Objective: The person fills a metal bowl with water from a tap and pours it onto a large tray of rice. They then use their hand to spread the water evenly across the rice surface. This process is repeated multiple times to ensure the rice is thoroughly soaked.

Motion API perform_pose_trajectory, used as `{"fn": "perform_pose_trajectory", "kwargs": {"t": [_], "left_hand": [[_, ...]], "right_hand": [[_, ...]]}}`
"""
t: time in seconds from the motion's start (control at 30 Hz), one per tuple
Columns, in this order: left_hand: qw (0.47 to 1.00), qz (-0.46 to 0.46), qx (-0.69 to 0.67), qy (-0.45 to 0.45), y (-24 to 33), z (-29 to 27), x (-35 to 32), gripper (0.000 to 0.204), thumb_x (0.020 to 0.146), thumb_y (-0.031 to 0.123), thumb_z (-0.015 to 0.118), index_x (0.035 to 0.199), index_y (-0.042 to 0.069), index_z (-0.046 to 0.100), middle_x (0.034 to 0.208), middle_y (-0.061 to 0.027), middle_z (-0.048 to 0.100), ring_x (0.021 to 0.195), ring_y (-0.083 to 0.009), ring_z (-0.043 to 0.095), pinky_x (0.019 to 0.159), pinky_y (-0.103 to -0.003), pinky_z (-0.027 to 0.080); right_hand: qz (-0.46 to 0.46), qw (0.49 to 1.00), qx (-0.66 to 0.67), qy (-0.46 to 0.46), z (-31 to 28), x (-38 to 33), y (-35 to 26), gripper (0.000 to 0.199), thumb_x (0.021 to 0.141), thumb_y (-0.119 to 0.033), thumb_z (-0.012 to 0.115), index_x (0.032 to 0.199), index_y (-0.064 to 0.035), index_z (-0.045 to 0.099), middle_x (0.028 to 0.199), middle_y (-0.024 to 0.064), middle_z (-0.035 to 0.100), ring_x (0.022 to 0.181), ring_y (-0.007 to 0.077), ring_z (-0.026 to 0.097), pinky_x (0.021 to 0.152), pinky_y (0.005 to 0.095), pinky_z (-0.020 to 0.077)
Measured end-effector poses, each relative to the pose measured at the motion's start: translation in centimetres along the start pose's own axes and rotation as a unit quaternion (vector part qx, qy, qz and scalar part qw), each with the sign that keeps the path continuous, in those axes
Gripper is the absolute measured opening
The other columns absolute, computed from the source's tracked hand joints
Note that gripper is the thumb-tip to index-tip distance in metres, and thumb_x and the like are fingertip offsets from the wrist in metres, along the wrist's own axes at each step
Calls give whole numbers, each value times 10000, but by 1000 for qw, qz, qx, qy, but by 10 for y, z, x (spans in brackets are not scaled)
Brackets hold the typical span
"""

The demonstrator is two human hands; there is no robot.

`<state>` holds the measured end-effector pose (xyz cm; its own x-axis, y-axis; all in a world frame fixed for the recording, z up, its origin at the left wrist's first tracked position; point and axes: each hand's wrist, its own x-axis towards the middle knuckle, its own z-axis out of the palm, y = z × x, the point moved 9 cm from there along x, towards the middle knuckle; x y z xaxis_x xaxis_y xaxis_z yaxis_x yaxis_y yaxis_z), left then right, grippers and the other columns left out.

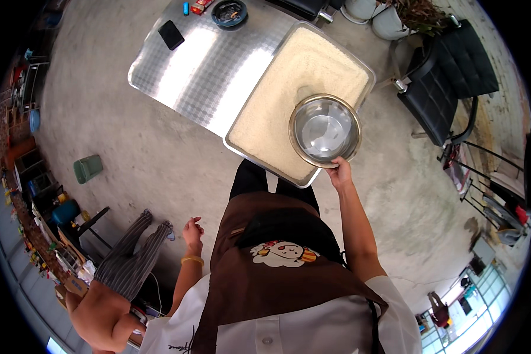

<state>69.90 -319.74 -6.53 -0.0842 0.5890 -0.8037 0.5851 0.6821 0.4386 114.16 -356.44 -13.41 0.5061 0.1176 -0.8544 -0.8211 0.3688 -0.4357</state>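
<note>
My right hand (pixel 338 173) grips the near rim of a round steel bowl (pixel 308 147), fingers closed on its edge. The bowl's shiny inside shows, with no grain visible in it. It is over the right part of a large metal tray (pixel 232 140), hiding some of what lies there; whether they touch I cannot tell. Fine, pale grain like rice (pixel 271 112) fills the tray, with a hollow near its middle. My left hand (pixel 193 231) hangs at my side, away from the tray, its fingers loosely bent and partly apart with nothing visible in them.
The tray rests on a shiny metal table (pixel 189 76) holding a phone (pixel 171 35), an ashtray (pixel 229 13) and a blue lighter (pixel 186 8). A black chair (pixel 454 71) stands at right. At left are a green bin (pixel 88 169) and a shirtless person (pixel 103 301).
</note>
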Motion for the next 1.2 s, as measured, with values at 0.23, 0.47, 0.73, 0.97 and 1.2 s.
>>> {"fn": "perform_pose_trajectory", "kwargs": {"t": [0.23,0.47,0.73,0.97,1.2], "left_hand": [[1000,-10,6,-2,4,15,-6,290,880,242,406,845,24,594,518,5,397,414,-100,418,384,-225,338],[999,-28,21,4,-12,10,4,281,873,244,416,832,31,593,517,3,411,418,-99,434,379,-222,364],[999,-23,23,-7,-13,9,8,267,861,239,432,835,28,594,528,0,423,421,-100,432,380,-224,367],[991,-5,129,37,-14,-9,19,405,850,362,442,700,22,602,409,5,347,344,-123,372,341,-255,316],[976,-23,193,101,0,-13,10,560,839,482,377,609,17,588,388,-20,360,328,-149,362,337,-292,303]], "right_hand": [[9,999,-33,5,-6,-8,-1,250,661,-25,466,898,47,498,885,131,546,811,250,565,768,374,503],[14,999,-39,11,-20,-8,2,264,658,-26,468,910,48,494,887,136,543,814,256,565,762,375,507],[18,999,-24,20,-33,-12,12,336,644,-13,471,978,25,463,896,131,530,787,261,568,686,386,533],[13,999,-27,42,-45,-17,12,373,638,-11,476,1008,14,447,926,136,516,807,274,563,712,410,518],[7,997,-41,62,-52,-19,13,355,639,-20,484,992,3,453,895,127,520,784,265,560,686,401,519]]}}
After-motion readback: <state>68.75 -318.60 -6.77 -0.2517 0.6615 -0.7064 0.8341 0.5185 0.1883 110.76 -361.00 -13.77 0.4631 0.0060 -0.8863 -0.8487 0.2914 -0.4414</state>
